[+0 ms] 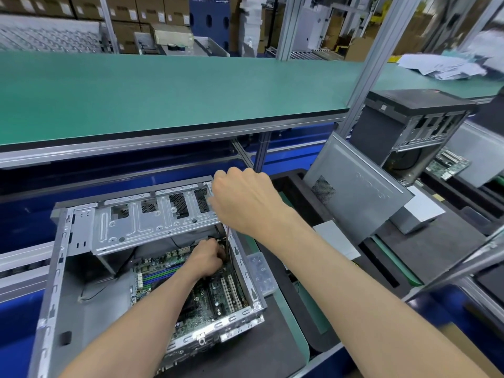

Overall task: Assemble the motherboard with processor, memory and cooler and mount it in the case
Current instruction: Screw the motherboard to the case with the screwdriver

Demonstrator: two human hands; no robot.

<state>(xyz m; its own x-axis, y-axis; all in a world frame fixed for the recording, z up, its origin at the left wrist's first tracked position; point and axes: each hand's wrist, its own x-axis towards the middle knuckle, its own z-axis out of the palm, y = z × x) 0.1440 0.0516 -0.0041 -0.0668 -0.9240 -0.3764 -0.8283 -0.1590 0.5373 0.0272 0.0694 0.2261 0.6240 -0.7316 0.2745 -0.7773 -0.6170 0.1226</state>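
Inside the open case (68, 268) at seven o'clock lies the motherboard (210, 298). The left hand (207, 259) pinches thin cables (228, 249) over its far corner; the right hand (242, 197), fingers curled, holds them higher up.

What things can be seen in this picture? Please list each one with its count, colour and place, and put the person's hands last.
case: one, grey metal, open, lying in front of the person.
motherboard: one, green, inside the case.
cables: a few, thin, red and dark, at the case's right wall.
screw box: one, clear plastic, right of the case.
side panel: one, grey, leaning at the right.
second case: one, grey and black, far right.
shelf: one, green top, above the bench.
papers: a pile, white, on the shelf's right end.
left hand: inside the case, fingers curled at the cables.
right hand: above the case's rear edge, holding the cables.
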